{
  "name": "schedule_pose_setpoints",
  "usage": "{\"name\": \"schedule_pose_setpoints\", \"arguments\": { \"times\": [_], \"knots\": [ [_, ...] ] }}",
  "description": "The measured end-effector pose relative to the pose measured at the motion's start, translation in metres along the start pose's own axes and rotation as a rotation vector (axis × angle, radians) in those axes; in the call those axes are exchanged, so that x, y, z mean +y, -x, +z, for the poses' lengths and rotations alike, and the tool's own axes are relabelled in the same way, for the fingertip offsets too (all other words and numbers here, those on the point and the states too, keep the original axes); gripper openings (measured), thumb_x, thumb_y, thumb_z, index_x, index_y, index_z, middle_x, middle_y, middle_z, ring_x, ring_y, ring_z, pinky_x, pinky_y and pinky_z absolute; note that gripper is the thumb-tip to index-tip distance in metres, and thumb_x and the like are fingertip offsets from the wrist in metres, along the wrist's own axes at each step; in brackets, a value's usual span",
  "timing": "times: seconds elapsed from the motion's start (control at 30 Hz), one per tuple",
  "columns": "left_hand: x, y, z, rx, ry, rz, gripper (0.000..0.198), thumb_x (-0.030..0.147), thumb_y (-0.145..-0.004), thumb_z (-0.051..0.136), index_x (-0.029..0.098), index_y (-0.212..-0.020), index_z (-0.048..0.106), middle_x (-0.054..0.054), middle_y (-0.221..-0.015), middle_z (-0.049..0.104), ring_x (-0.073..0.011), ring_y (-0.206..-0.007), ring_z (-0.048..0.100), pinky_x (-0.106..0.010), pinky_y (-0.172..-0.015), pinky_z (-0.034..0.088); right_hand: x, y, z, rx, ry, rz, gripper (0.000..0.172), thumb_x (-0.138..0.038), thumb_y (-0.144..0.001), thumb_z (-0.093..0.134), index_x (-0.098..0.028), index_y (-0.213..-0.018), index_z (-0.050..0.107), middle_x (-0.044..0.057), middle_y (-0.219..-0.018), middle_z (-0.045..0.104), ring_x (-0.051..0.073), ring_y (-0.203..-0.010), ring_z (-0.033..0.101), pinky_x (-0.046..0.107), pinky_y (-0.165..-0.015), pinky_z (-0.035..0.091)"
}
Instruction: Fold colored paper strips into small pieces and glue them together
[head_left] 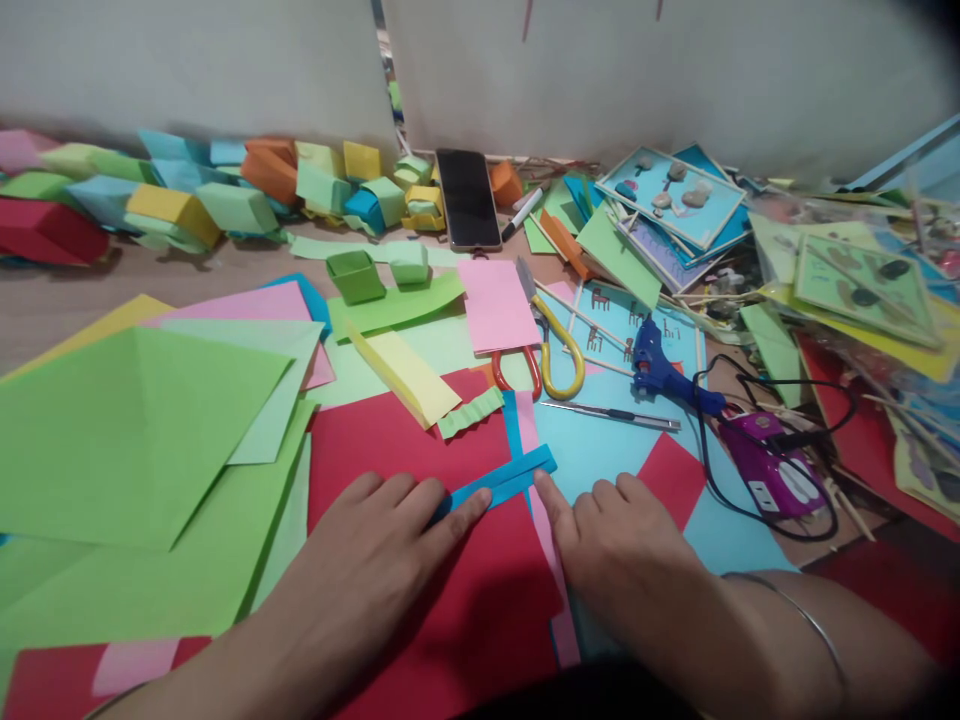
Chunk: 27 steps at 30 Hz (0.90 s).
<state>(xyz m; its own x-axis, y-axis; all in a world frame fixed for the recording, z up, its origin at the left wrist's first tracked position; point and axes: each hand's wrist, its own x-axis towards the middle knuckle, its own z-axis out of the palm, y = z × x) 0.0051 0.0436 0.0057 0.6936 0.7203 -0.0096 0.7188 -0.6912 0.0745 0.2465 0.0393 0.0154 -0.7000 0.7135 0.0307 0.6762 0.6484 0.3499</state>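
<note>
- Far left, a row of folded paper boxes point(240, 208) in red, blue, green, orange and yellow stands on the desk point(75, 290) by the pale wall; their insides are mostly hidden.
- Near left, large green sheets point(135, 440) overlap in a loose pile.
- The left hand point(397, 530) reaches in from the near left, palm down, fingers bent and thumb stretched right; the thumb presses on the blue folded strip, but whether the fingers grip its covered end I cannot tell.
- Farther off, an open-topped green paper box point(355, 277) sits on a green strip, its contents hard to see.
- The blue folded strip point(517, 472) lies in the near middle between both hands, slanting up to the right over a red sheet point(420, 420).
- Beyond it, a pink paper point(496, 305) partly covers red-handled scissors point(537, 372), beside yellow-handled scissors point(577, 375).
- The right hand point(615, 525) comes from the near right, index fingertip at the strip's right end, other fingers curled; I cannot tell whether its hidden thumb pinches.
- Right of the scissors lie a craft knife point(630, 416) and a blue glue gun point(664, 370).
- Far right, pebble-decorated cards point(862, 290) rest among clear plastic and sticks.
</note>
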Motion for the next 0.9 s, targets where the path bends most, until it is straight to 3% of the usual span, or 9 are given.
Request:
{"name": "schedule_pose_setpoints", "arguments": {
  "times": [0.2,0.33,0.43,0.67,0.9],
  "knots": [
    [0.0,0.0,0.001,0.0,0.02,-0.006,0.04,0.009,-0.09,0.055,0.025,-0.126,0.064,-0.002,-0.077,0.064,-0.0205,-0.066,0.053,-0.035,-0.063,0.03,0.009,-0.004,0.001,0.071,0.083,-0.017,0.02,-0.004,-0.087,0.055,-0.009,-0.098,0.072,0.0,-0.05,0.048,0.015,-0.05,0.038,0.036,-0.057,0.019],
    [0.0,-0.001,0.0,-0.017,0.011,0.003,0.041,0.009,-0.09,0.055,0.026,-0.127,0.063,-0.002,-0.079,0.066,-0.0205,-0.066,0.055,-0.035,-0.063,0.031,0.002,-0.004,-0.003,0.007,0.103,0.04,0.03,-0.001,-0.086,0.054,-0.006,-0.11,0.07,0.002,-0.055,0.051,0.017,-0.052,0.041,0.037,-0.058,0.021],
    [0.0,-0.002,-0.001,-0.027,0.005,0.0,0.042,0.007,-0.09,0.054,0.025,-0.127,0.064,-0.002,-0.078,0.066,-0.0205,-0.065,0.055,-0.035,-0.062,0.032,-0.003,-0.005,-0.004,0.056,0.091,0.041,0.032,0.0,-0.084,0.052,-0.005,-0.108,0.072,0.002,-0.054,0.05,0.018,-0.051,0.041,0.037,-0.058,0.019],
    [0.0,-0.002,-0.001,-0.037,-0.016,0.006,0.045,0.007,-0.088,0.056,0.025,-0.128,0.064,-0.003,-0.079,0.066,-0.0225,-0.066,0.058,-0.036,-0.062,0.034,-0.006,-0.008,-0.005,0.087,0.002,-0.058,0.034,-0.005,-0.087,0.048,-0.006,-0.113,0.07,0.003,-0.055,0.052,0.019,-0.051,0.044,0.037,-0.058,0.02],
    [0.0,-0.001,-0.002,-0.05,-0.003,-0.011,0.048,0.004,-0.086,0.053,0.027,-0.127,0.064,-0.003,-0.079,0.067,-0.0219,-0.067,0.058,-0.035,-0.062,0.034,-0.012,-0.01,-0.008,0.027,-0.129,-0.176,0.031,-0.013,-0.091,0.048,-0.007,-0.116,0.066,0.003,-0.06,0.056,0.018,-0.054,0.045,0.036,-0.058,0.021]
  ]
}}
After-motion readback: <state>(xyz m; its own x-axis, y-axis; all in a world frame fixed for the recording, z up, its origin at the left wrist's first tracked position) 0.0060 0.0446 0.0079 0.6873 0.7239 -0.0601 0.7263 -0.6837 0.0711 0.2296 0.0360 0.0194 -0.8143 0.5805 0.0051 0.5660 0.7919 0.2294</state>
